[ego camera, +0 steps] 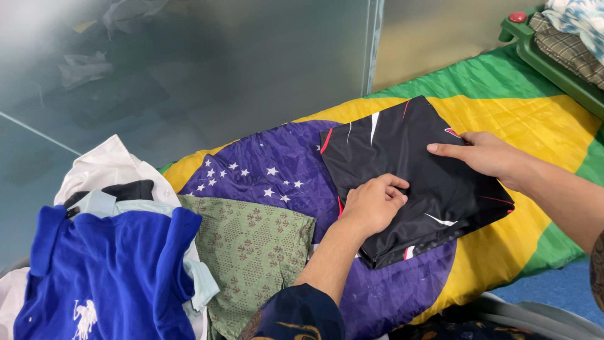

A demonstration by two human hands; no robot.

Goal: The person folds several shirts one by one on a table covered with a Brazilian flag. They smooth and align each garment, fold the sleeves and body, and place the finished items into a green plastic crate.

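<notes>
A: What is the biggest thing here?

B: The large flag cloth (503,107) in green, yellow and purple-blue with white stars. It is spread flat over the surface, so I think it serves as a working sheet for the clothes.

A: And next in size?

B: At the lower left is a heap of clothes: a blue polo shirt (107,277) on top, a white shirt (107,167) under it, and a pale green patterned garment (251,252) lying partly on the flag cloth. At the top right, a green crate (553,69) holds more folded fabrics.

A: Where is the black garment?

B: The black garment (409,176), with red and white stripes, lies folded in the middle of the flag cloth, a little turned. Both hands are on it.

A: How do the hands hold it?

B: The left hand (374,204) sits at the near left edge with curled fingers that pinch the fabric, probably to keep the fold from slipping. The right hand (484,154) lies flat at the far right part, fingers stretched and close together, pressing the cloth down, I believe to smooth it.

A: Anything smaller?

B: A red knob (517,17) on the crate corner.
</notes>
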